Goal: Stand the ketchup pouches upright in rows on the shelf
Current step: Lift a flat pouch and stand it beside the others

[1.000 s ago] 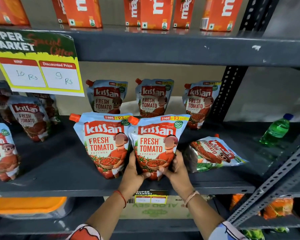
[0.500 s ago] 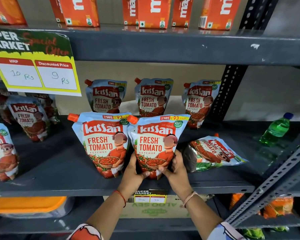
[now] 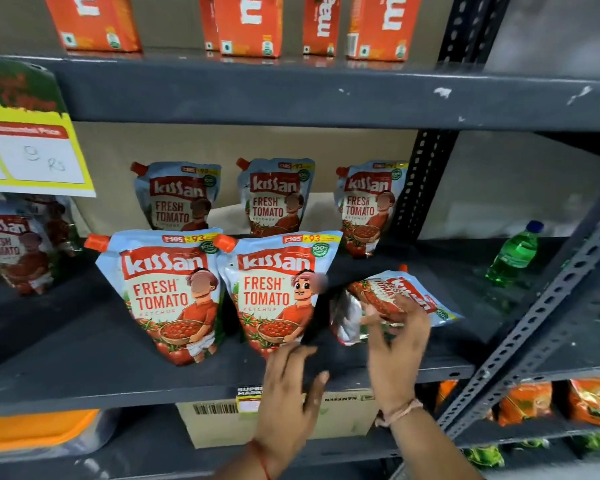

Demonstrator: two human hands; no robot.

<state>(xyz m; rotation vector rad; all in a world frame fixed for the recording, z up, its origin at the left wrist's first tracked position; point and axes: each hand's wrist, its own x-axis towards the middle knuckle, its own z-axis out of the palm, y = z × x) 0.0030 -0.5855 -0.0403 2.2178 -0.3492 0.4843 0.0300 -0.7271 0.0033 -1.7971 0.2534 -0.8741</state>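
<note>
So: right hand [image 3: 394, 344], lower centre-right of frame, fingers spread and open, fingertips [image 3: 373, 315] at the near edge of the fallen pouch [image 3: 400, 301]; touching it or just shy, can't tell, no closed grasp on it. Left hand [image 3: 290, 386], low centre, also open w/ fingers splayed, holding nothing, hovering over the shelf front edge [image 3: 118, 389] just below the front-right pouch [image 3: 278, 292].

Fallen pouch lies flat on its back, mid-right, label up, silver base toward the hands. Front-right pouch upright, beside front-left pouch [image 3: 168, 292], sides touching or nearly. Behind them, mid-frame, back row of 3 upright pouches [image 3: 274, 199] vs. the cardboard backing.

More pouches at left edge [image 3: 11, 251], blurred. Price sign [image 3: 32, 147] upper left. Green bottle [image 3: 515, 252] right, lying tilted on the same shelf, well apart. Orange cartons [image 3: 250, 22] on shelf above.
</note>
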